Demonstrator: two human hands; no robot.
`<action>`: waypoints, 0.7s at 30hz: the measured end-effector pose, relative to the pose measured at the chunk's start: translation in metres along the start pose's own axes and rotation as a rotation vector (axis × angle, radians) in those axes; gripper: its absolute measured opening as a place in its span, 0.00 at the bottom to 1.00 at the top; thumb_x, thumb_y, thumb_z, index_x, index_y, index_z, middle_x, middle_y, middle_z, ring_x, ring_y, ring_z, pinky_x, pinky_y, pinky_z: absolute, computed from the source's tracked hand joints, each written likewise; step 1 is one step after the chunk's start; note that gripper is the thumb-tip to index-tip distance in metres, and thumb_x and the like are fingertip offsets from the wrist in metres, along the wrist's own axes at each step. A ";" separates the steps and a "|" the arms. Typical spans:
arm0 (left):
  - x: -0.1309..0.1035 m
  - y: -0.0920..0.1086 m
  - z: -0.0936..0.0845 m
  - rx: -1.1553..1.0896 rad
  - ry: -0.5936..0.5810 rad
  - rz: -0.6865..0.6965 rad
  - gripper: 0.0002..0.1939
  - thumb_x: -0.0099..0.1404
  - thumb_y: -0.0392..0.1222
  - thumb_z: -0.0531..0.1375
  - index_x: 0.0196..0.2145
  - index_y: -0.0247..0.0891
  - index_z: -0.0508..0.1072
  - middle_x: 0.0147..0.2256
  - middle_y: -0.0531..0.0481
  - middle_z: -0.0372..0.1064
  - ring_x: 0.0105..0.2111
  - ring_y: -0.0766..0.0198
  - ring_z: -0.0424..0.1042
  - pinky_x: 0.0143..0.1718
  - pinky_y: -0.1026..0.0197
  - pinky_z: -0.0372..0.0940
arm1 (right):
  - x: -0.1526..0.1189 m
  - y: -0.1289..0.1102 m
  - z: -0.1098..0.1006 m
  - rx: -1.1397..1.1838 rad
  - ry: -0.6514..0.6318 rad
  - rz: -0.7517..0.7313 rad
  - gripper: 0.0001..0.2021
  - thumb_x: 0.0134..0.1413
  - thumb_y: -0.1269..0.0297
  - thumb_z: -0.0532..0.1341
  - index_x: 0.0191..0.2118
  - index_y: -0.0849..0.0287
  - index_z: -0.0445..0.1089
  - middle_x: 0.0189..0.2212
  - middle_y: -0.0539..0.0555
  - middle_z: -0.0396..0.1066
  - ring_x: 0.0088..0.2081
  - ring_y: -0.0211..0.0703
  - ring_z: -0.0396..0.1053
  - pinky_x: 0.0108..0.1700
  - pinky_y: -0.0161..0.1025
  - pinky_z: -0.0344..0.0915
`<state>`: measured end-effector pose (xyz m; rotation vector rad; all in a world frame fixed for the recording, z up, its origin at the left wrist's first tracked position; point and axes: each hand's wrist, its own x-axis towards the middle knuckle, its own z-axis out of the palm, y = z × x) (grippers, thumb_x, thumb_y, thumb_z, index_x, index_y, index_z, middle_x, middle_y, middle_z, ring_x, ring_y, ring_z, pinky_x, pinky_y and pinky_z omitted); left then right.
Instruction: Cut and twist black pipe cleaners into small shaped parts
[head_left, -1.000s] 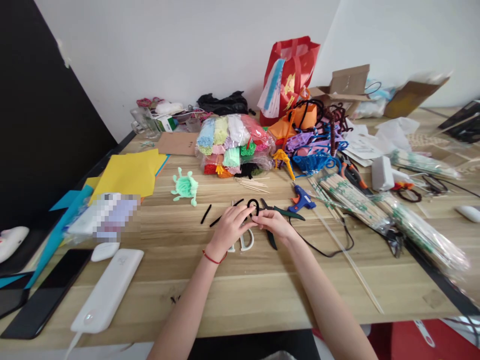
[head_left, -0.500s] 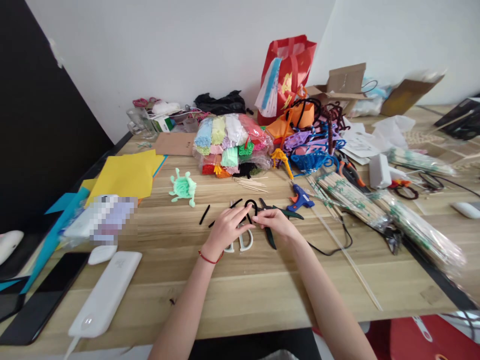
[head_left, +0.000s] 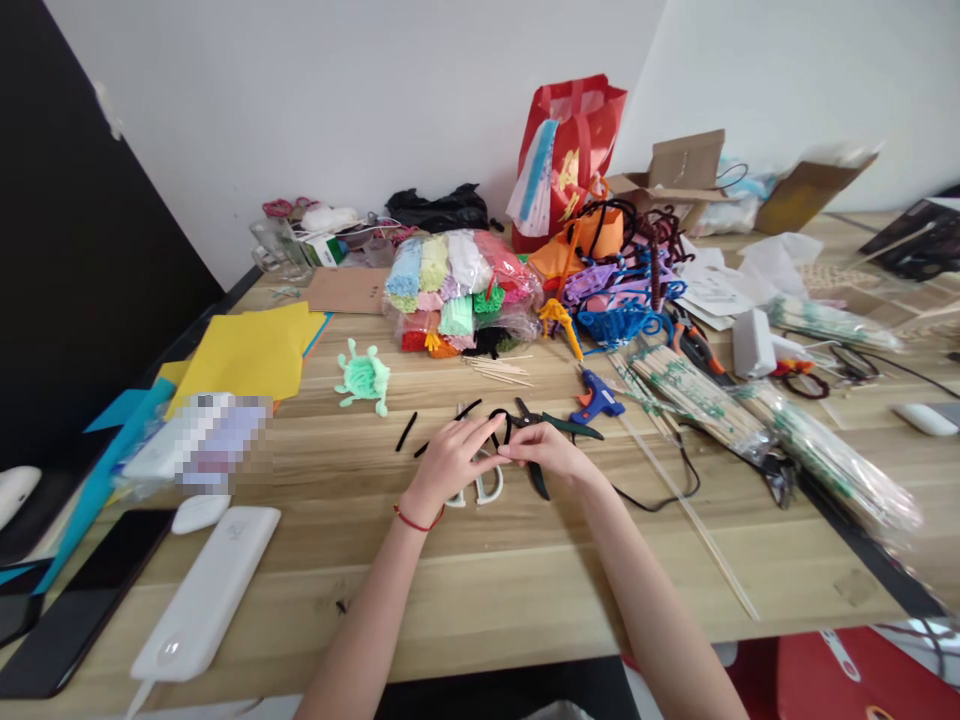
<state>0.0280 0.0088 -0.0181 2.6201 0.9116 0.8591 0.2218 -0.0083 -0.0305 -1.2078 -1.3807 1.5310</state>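
Observation:
My left hand [head_left: 452, 458] wears a red cord at the wrist; its thumb and fingers are at a curved black strip [head_left: 501, 414], pressed near its lower end. My right hand [head_left: 546, 450] pinches the same strip at its right side, thumb against forefinger. Below the fingers lies a white D-shaped piece [head_left: 490, 484], partly covered. Dark-handled cutters [head_left: 537, 478] lie just behind and under my right hand. A short black strip [head_left: 406, 431] and a longer one rest left of my left hand.
A light green pipe-cleaner figure [head_left: 363, 377] sits at the left, yellow sheets [head_left: 247, 350] beyond it. A blue glue gun [head_left: 598, 396] and bagged sticks [head_left: 701, 400] lie right. Behind are a bag of coloured bundles [head_left: 457, 290] and a red bag [head_left: 592, 150]. A white power bank [head_left: 210, 590] is front left.
My right hand has moved slightly left and down, closer to my left fingertips, and the black strip's curve now closes into a tighter loop. The whole view has shifted slightly.

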 end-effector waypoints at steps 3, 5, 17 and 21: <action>0.002 0.003 -0.002 -0.114 0.025 -0.051 0.31 0.59 0.49 0.60 0.58 0.44 0.58 0.53 0.43 0.66 0.51 0.54 0.67 0.51 0.50 0.61 | 0.000 -0.001 -0.001 0.009 -0.039 -0.038 0.14 0.38 0.54 0.68 0.20 0.61 0.73 0.16 0.47 0.63 0.21 0.33 0.56 0.24 0.34 0.51; 0.004 0.005 -0.003 -0.284 0.028 -0.117 0.36 0.56 0.48 0.63 0.60 0.45 0.54 0.55 0.42 0.63 0.52 0.54 0.65 0.53 0.50 0.60 | -0.001 -0.003 0.000 0.025 -0.065 -0.064 0.14 0.39 0.55 0.68 0.20 0.61 0.72 0.17 0.47 0.62 0.21 0.32 0.56 0.25 0.33 0.52; 0.010 -0.003 0.017 -0.971 0.082 -0.585 0.12 0.55 0.44 0.64 0.36 0.34 0.73 0.26 0.51 0.69 0.22 0.71 0.65 0.22 0.69 0.61 | 0.002 0.003 0.012 0.042 -0.139 0.020 0.17 0.38 0.52 0.68 0.22 0.63 0.70 0.16 0.46 0.62 0.18 0.30 0.55 0.22 0.32 0.51; 0.011 -0.001 0.017 -0.997 0.116 -0.632 0.12 0.54 0.42 0.64 0.36 0.34 0.73 0.24 0.54 0.67 0.17 0.75 0.57 0.17 0.71 0.55 | 0.001 0.002 0.013 0.086 -0.165 0.077 0.17 0.41 0.52 0.67 0.25 0.64 0.71 0.21 0.50 0.69 0.18 0.31 0.58 0.21 0.32 0.53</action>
